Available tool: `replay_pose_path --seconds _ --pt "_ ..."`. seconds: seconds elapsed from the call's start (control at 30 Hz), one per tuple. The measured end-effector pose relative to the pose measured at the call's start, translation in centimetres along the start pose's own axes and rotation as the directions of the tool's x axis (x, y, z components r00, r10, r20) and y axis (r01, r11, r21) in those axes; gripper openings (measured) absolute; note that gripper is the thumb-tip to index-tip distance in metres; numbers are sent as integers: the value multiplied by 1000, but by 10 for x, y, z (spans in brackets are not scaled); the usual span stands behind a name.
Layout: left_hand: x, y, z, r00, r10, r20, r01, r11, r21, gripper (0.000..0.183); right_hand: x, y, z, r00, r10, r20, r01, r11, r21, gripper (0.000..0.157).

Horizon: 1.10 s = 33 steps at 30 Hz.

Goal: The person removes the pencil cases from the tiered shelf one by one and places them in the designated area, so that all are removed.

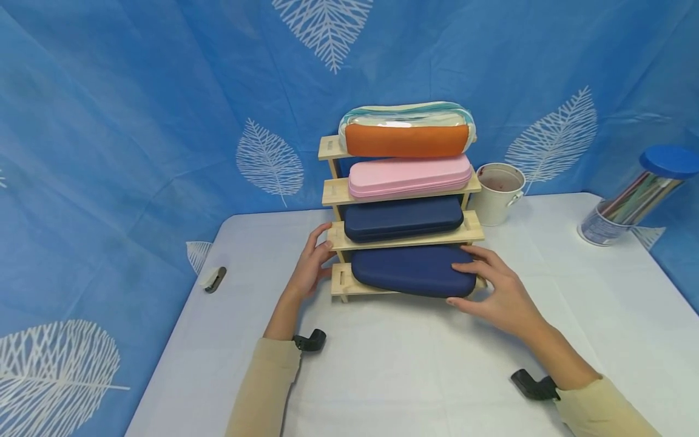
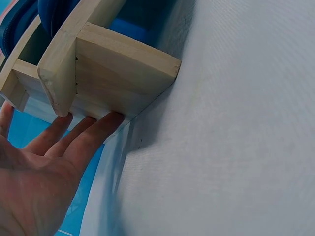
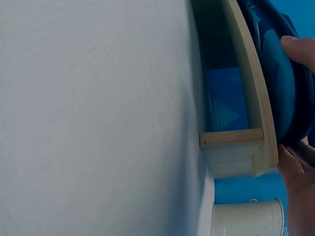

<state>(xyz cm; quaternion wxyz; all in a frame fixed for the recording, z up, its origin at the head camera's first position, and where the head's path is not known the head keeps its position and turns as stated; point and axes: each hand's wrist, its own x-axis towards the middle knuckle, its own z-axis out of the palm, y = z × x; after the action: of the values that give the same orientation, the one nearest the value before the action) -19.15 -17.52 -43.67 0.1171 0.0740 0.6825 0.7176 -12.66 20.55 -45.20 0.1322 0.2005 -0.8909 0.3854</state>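
Observation:
A tiered wooden rack holds several zippered pencil cases, one per step. My right hand grips the right end of the navy pencil case on the lowest step, thumb at its front lower edge. In the right wrist view the case's underside tilts up off the step, and part of my right hand is cut off by the frame. My left hand touches the rack's left side; in the left wrist view its extended fingers rest against the wooden side panel.
Above sit another navy case, a pink case and an orange-and-clear pouch. A white bucket stands right of the rack. Farther right, a pencil canister with blue lid leans in a cup. A stapler lies left.

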Motion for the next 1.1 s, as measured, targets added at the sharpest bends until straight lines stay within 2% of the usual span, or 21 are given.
replay_pose_path --seconds 0.17,0.33,0.63,1.1 --pt "9 -15 -7 1000 11 -4 -11 1000 -5 53 -3 2 -6 1000 24 10 -25 999 28 61" --pt "11 -21 -8 999 30 -21 -29 1000 2 53 -6 4 -11 999 39 24 -40 998 57 58" --pt "9 -24 -7 995 66 -79 -64 997 32 48 -10 6 -18 995 69 69 -78 987 139 56" --pt "10 -23 -7 993 76 -87 -74 997 27 47 -14 6 -32 997 61 43 -69 978 195 60"
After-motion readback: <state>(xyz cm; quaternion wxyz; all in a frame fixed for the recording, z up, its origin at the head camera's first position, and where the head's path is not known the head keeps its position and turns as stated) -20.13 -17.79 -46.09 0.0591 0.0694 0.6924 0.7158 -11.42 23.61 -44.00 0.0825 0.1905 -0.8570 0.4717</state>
